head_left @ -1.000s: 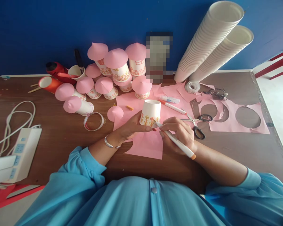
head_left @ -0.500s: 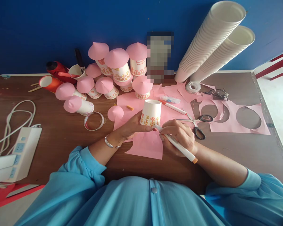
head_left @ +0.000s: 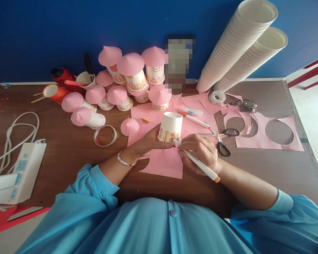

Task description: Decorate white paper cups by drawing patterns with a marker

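A white paper cup [head_left: 171, 123], with red and yellow-orange flowers drawn along its lower part, is held up by my left hand [head_left: 153, 141], fingers behind it and thumb along the lower edge. My right hand [head_left: 200, 151] grips a white marker [head_left: 201, 165] with an orange end. The marker's tip is at the lower right of the cup, close to my left thumb; whether it touches the cup is hard to tell. Pink paper [head_left: 165, 164] lies beneath both hands. Right of the cup are a red-and-white marker [head_left: 197, 122] and scissors [head_left: 222, 135].
Several cups with pink cone tops [head_left: 130, 65] stand at back left. Tall paper cup stacks [head_left: 237, 46] lean against the blue wall. A tape roll [head_left: 217, 97], a glue stick [head_left: 192, 111], a paper ring [head_left: 105, 135], a pink cone [head_left: 129, 127] and a power strip [head_left: 29, 169] lie about.
The cup has turned or shifted slightly to the right in my left hand. My right hand and the marker have moved a little to the left.
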Demonstrator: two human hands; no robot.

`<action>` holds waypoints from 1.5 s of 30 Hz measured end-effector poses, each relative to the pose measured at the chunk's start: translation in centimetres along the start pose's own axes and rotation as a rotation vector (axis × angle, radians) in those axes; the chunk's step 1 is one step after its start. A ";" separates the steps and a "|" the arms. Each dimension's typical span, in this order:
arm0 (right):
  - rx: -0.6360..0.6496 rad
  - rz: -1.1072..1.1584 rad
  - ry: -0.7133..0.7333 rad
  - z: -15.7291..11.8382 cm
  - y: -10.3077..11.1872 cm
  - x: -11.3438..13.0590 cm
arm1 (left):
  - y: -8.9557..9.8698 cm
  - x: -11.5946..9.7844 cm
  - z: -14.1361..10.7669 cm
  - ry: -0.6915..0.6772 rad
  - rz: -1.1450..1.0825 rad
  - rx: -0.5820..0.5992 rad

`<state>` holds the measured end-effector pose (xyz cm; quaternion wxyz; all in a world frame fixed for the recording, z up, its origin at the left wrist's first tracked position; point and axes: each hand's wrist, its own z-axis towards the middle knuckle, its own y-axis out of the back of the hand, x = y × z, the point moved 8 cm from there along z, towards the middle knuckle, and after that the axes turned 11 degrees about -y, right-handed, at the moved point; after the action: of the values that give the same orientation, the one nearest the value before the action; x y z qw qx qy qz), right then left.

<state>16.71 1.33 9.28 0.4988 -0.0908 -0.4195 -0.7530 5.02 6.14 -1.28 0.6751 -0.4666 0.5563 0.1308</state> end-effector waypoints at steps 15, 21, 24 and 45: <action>0.010 -0.003 -0.016 0.0 -0.2 -0.3 | 0.1 -0.2 -0.1 0.023 0.028 -0.068; 0.024 0.016 0.003 0.0 -0.2 0.0 | -0.2 -0.3 0.0 0.005 0.034 -0.031; 0.030 0.052 0.037 -0.1 0.0 0.3 | 0.1 0.1 0.1 -0.010 0.028 -0.009; 0.066 0.187 -0.063 -0.2 -0.5 -0.7 | -0.2 -0.1 0.2 -0.073 -0.104 0.023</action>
<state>16.72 1.67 8.51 0.5561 -0.1368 -0.4495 -0.6855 5.31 6.24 -1.07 0.7061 -0.4820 0.5078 0.1060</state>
